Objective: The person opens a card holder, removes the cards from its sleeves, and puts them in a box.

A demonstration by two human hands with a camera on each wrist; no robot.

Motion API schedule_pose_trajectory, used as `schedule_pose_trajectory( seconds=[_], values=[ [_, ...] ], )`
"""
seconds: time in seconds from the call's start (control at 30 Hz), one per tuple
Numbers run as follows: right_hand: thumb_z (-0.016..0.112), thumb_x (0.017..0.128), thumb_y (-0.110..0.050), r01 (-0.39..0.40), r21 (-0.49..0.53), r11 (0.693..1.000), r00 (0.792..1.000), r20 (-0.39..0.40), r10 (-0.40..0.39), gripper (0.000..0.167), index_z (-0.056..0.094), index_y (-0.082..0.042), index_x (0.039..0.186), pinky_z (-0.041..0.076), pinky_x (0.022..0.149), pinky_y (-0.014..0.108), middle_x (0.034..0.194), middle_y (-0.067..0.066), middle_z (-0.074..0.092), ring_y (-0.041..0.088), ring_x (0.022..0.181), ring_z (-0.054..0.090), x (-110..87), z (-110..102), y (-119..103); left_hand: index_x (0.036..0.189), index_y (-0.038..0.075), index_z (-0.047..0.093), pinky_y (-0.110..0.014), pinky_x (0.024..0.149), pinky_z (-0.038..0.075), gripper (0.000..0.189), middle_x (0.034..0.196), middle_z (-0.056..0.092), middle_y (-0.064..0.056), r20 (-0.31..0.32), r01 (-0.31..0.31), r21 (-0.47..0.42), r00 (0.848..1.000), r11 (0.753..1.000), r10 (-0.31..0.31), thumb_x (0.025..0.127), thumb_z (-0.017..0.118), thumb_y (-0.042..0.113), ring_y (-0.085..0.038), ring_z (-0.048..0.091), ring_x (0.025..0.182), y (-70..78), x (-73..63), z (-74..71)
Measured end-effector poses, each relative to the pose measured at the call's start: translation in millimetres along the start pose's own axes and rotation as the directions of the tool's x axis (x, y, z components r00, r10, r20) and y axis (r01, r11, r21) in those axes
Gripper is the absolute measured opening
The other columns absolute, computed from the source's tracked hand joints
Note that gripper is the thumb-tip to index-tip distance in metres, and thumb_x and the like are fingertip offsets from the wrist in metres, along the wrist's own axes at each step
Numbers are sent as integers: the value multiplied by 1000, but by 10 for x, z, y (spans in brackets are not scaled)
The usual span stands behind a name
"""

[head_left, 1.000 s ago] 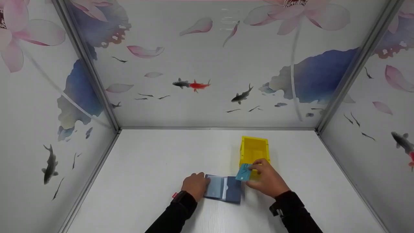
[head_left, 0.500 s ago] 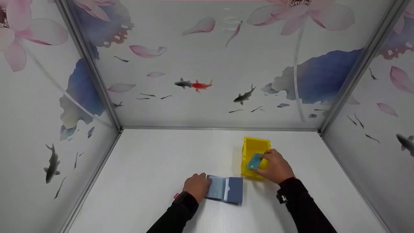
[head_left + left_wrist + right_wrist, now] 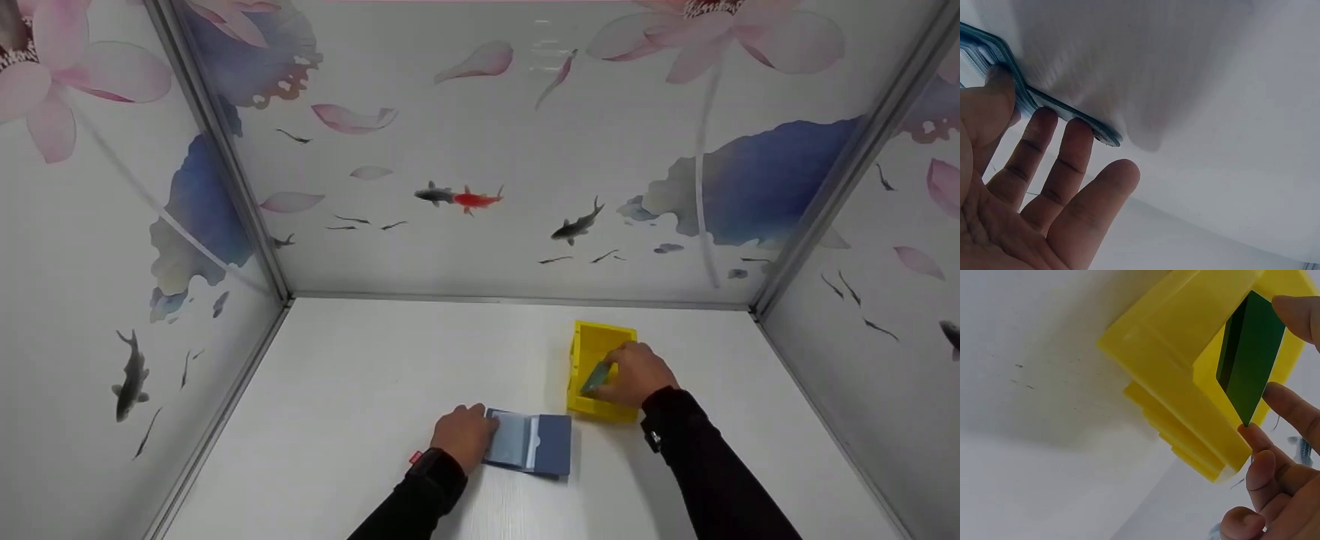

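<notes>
An open blue card wallet [image 3: 534, 445] lies flat on the white table. My left hand [image 3: 463, 436] rests on its left part; in the left wrist view the straight fingers [image 3: 1067, 152] and thumb touch the wallet's edge [image 3: 1030, 101]. Right of it stands a small yellow box [image 3: 600, 341]. My right hand [image 3: 636, 372] pinches a teal-green card [image 3: 596, 379] and holds it inside the box. The right wrist view shows the card [image 3: 1252, 354] tilted on edge within the yellow box [image 3: 1185, 377], thumb above and fingertips [image 3: 1292, 410] below it.
The white table [image 3: 360, 390] is enclosed by three panels printed with fish and flowers: back wall [image 3: 487, 187], left wall [image 3: 112, 262], right wall [image 3: 885, 300]. Nothing else stands on the table apart from the wallet and box.
My right hand carried the card from above the wallet's right edge, back and right, down into the yellow box. The left hand stayed on the wallet.
</notes>
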State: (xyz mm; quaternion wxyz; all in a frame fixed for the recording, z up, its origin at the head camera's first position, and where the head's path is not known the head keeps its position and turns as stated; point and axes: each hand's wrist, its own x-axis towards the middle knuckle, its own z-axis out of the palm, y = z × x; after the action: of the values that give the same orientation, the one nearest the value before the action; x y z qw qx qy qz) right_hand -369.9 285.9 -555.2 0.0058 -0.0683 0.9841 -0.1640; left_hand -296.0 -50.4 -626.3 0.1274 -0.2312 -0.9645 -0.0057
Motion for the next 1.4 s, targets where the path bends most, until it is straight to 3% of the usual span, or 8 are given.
schedule_pose_trajectory(
  seconds=[0.17, 0.27, 0.63, 0.83, 1.1, 1.23, 1.4],
  values=[
    [103, 81, -41, 15, -34, 999, 1000, 26, -14, 51, 86, -2, 110, 59, 108, 63, 120, 20, 78, 41, 116, 68, 15, -35, -50, 119, 24, 90, -32, 66, 57, 28, 100, 78, -2, -7, 0, -2, 1000, 1000, 0, 99, 81, 6, -20, 68, 82, 23, 5, 14],
    [101, 84, -38, -17, -65, 998, 998, 63, 21, 47, 86, -3, 112, 58, 108, 61, 119, 18, 78, 38, 115, 66, 34, -47, -66, 119, 24, 90, -31, 65, 55, 27, 98, 77, -2, -11, 0, -11, 1000, 1000, 0, 100, 81, 7, -19, 67, 81, 28, 13, 35],
    [100, 85, -36, -13, -129, 992, 994, 110, 27, 48, 86, -2, 116, 65, 93, 52, 106, 12, 82, 29, 94, 69, 84, -82, -141, 120, 25, 90, -31, 65, 56, 29, 99, 78, -1, -21, 3, -8, 1000, 1000, -3, 99, 82, 6, -19, 67, 81, 15, 17, 96],
    [99, 87, -35, 20, -168, 986, 993, 120, 1, 51, 85, -2, 123, 63, 101, 59, 119, 16, 83, 38, 110, 74, 102, -76, -136, 122, 24, 89, -32, 64, 56, 29, 99, 76, -2, -24, -8, 8, 1000, 1000, 9, 99, 81, 8, -20, 67, 81, 13, -2, 87],
    [95, 91, -32, 53, -154, 987, 997, 66, -43, 44, 85, -4, 124, 63, 100, 58, 120, 16, 80, 32, 99, 70, 112, 4, -183, 121, 24, 90, -33, 66, 59, 29, 101, 78, -2, -24, 16, 12, 1000, 1000, -16, 99, 81, 7, -20, 70, 84, 7, -8, 95],
    [94, 92, -30, 85, -139, 987, 996, -8, -87, 37, 86, -6, 120, 64, 100, 57, 113, 14, 80, 29, 96, 70, 44, 48, -284, 121, 23, 90, -33, 67, 61, 28, 103, 79, -3, -17, 22, 6, 1000, 1000, -22, 100, 81, 7, -21, 71, 85, 13, -9, 101],
    [90, 96, -21, 127, -59, 990, 987, -87, -132, 29, 85, -4, 119, 63, 105, 52, 114, 14, 80, 30, 104, 73, -88, 94, -490, 121, 23, 90, -34, 68, 61, 29, 103, 78, -4, -25, 23, -1, 999, 1000, -23, 100, 80, 6, -21, 70, 85, 20, -6, 95]
  ],
)
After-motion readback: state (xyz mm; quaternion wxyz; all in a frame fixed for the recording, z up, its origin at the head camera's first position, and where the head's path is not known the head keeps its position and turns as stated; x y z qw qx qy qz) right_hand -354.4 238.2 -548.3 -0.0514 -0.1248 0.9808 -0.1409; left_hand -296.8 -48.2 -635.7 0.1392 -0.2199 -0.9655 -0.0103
